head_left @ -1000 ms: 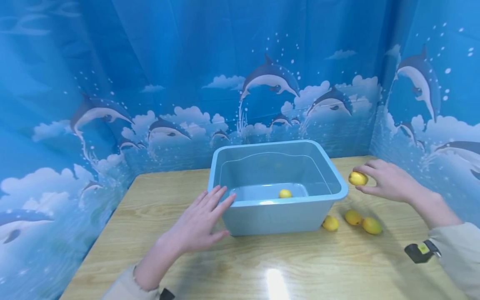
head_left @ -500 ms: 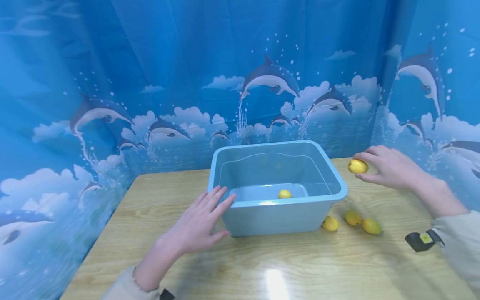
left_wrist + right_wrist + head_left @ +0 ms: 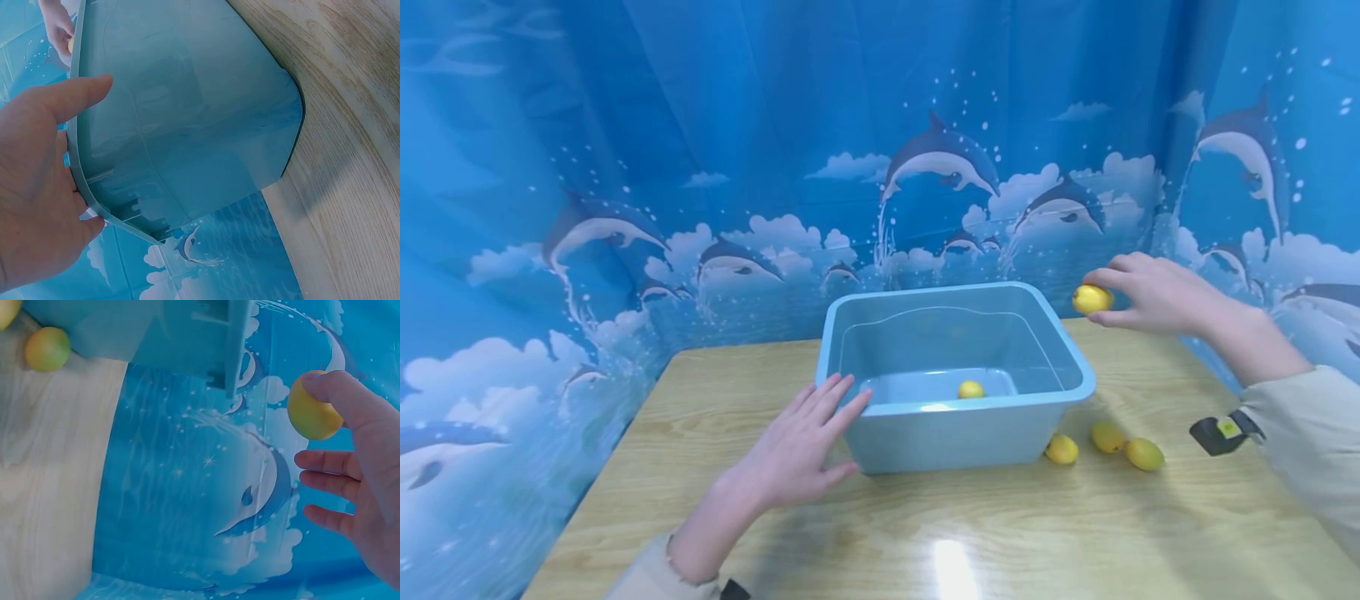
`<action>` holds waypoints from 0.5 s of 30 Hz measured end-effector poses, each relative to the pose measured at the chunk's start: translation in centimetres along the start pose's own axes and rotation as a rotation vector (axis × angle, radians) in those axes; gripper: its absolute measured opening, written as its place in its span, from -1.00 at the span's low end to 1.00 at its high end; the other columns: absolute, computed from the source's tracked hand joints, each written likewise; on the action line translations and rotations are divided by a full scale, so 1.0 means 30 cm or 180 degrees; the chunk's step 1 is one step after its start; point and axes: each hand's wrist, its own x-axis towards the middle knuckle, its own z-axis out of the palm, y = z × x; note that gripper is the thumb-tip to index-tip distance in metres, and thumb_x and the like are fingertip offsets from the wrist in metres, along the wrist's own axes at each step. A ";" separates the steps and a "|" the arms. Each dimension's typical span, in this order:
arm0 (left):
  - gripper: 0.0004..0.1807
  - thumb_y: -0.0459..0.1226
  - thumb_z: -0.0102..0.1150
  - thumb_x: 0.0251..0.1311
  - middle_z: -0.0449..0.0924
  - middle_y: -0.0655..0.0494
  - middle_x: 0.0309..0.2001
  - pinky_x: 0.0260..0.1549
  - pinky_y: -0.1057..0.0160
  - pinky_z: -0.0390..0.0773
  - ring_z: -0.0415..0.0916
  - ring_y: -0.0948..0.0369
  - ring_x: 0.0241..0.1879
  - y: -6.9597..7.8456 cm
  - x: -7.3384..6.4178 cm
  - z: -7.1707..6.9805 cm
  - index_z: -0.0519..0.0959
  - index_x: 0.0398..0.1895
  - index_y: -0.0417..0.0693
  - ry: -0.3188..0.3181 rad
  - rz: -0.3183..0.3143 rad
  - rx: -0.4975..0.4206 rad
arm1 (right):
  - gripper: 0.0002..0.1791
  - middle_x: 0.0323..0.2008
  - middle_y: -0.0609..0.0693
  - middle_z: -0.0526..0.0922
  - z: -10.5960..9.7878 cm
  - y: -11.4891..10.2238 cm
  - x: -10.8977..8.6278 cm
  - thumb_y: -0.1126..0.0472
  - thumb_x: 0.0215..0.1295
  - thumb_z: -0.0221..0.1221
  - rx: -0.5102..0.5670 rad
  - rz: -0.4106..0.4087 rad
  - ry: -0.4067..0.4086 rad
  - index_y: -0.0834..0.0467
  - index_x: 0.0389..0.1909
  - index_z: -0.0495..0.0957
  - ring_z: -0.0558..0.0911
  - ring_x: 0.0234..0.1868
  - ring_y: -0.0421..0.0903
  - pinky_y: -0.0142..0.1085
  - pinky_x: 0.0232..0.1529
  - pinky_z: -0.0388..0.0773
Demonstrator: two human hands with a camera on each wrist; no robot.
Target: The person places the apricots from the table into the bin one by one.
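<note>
My right hand pinches a yellow lemon between thumb and fingers, in the air to the right of the blue tub's rim. In the right wrist view the thumb lies over this lemon, and the other fingers extend below it. My left hand lies with straight fingers at the front left corner of the blue plastic tub. The left wrist view shows the thumb on the outer side of the rim and the fingers over it. Inside the tub, one lemon lies on the bottom.
Beside the tub's front right corner a lemon lies on the wooden table. Farther right, a yellow-green lemon touches a greener one. A blue dolphin-print curtain hangs behind and at both sides.
My right hand has risen with the lemon, and lately moved a little left towards the tub. My left hand, the tub and the other lemons stay in place.
</note>
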 end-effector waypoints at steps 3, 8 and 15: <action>-0.04 0.09 0.19 0.09 -0.10 -0.11 0.43 0.31 -0.07 -0.04 -0.16 -0.02 0.40 0.000 0.000 0.001 -0.06 0.47 0.03 -0.0008 0.0000 0.0017 | -0.50 -0.17 0.11 0.52 -0.012 -0.012 0.031 -0.02 0.13 0.26 -0.0017 -0.0014 -0.0042 0.17 0.04 0.52 0.48 -0.17 0.10 0.00 -0.26 0.46; -0.03 0.09 0.20 0.08 -0.11 -0.11 0.44 0.31 -0.08 -0.04 -0.17 -0.02 0.40 -0.001 0.001 0.004 -0.06 0.47 0.04 0.0001 0.0002 0.0012 | -0.52 -0.19 0.11 0.52 -0.030 -0.030 0.089 0.01 0.12 0.26 -0.0041 -0.0088 -0.0028 0.16 0.03 0.52 0.48 -0.20 0.09 -0.03 -0.31 0.46; -0.03 0.10 0.20 0.08 -0.10 -0.12 0.43 0.31 -0.07 -0.04 -0.15 -0.02 0.40 -0.001 0.002 0.004 -0.06 0.47 0.03 0.0028 0.0011 0.0037 | -0.52 -0.20 0.12 0.52 -0.044 -0.063 0.177 0.02 0.10 0.27 -0.0054 -0.0125 -0.0092 0.14 0.02 0.52 0.47 -0.21 0.07 -0.06 -0.34 0.47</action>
